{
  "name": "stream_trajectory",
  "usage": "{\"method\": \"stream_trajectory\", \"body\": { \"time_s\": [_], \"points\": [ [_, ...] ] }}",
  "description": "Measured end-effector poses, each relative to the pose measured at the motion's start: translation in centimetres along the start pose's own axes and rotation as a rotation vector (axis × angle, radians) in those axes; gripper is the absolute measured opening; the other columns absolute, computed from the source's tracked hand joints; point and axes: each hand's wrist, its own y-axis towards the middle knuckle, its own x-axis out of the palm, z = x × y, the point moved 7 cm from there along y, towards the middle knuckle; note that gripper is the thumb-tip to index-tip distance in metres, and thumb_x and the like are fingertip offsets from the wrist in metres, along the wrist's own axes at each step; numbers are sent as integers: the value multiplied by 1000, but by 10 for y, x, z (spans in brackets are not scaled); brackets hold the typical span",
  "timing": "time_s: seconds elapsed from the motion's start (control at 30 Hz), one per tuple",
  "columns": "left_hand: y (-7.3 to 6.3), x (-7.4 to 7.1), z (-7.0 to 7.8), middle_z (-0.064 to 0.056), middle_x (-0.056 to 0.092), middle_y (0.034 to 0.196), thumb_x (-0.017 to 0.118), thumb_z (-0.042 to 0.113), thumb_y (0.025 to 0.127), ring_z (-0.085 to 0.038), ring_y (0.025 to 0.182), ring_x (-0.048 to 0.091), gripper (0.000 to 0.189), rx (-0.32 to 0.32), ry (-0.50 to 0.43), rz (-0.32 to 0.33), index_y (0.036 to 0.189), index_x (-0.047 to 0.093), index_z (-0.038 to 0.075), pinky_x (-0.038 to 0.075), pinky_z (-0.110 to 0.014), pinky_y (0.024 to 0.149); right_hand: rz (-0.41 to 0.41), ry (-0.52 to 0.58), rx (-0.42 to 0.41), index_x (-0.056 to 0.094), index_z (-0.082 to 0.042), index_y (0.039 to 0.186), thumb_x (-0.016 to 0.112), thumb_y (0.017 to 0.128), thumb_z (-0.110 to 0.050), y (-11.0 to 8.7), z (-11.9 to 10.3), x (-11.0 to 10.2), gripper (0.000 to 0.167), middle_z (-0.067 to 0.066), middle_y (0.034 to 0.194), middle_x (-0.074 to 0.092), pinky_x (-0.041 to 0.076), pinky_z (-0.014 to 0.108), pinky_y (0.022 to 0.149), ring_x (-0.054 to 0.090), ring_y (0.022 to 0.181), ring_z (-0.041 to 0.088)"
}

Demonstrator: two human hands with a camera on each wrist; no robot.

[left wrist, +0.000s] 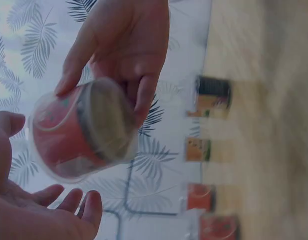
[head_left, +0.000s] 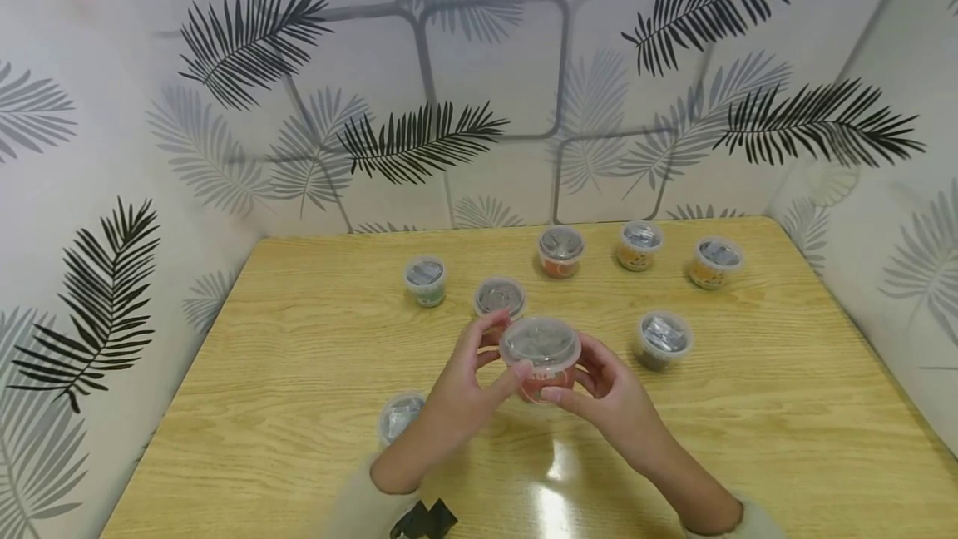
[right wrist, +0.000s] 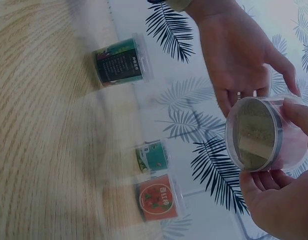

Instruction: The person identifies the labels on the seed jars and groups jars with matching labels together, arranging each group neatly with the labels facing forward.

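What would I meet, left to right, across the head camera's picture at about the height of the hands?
Clear-lidded round plastic tub → left hand → red, clear-lidded plastic tub → right hand → dark, clear-lidded plastic tub.

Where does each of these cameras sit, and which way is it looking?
Head: worn on the head, looking forward and down at a round clear plastic tub with a red label, a yellow wooden table and a pale leaf-patterned wall; left hand, right hand and pale cloth sleeves show.
Left wrist: on that wrist, facing the tub; right hand at top, left at lower left.
Right wrist: on that wrist, facing the tub; left hand at top, right at lower right.
Shared: both wrist views, turned sideways, show tub, hands, table and wall.
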Motion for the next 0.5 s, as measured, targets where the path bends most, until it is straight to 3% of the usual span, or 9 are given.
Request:
{"method": "stream_trajectory", "body": {
  "time_s": [0.1, 0.27, 0.5],
  "points": [
    [6, -7, 13, 1, 38, 132, 61, 37, 89, -14, 118, 40, 64, 31, 168, -55, 141, 30, 18, 35, -36, 102, -8, -14, -25, 40, -5, 136, 71, 81, -6, 1, -4, 2, 63, 12, 131, 45, 37, 26, 100, 44, 122, 22],
    [15, -10, 32, 1, 32, 142, 60, 50, 86, -16, 126, 30, 73, 65, 413, -234, 143, 30, 14, 32, -43, 103, -34, -31, -36, 42, -8, 135, 72, 81, -7, 4, -7, 8, 62, 10, 130, 47, 37, 27, 100, 45, 121, 22],
    [24, -5, 46, -8, 35, 141, 63, 46, 85, -23, 127, 30, 71, 108, 637, -402, 140, 38, 9, 37, -40, 98, -39, -87, -38, 40, -8, 137, 75, 79, -11, 6, -10, 12, 67, 8, 132, 46, 34, 23, 101, 42, 123, 21]
  ]
}}
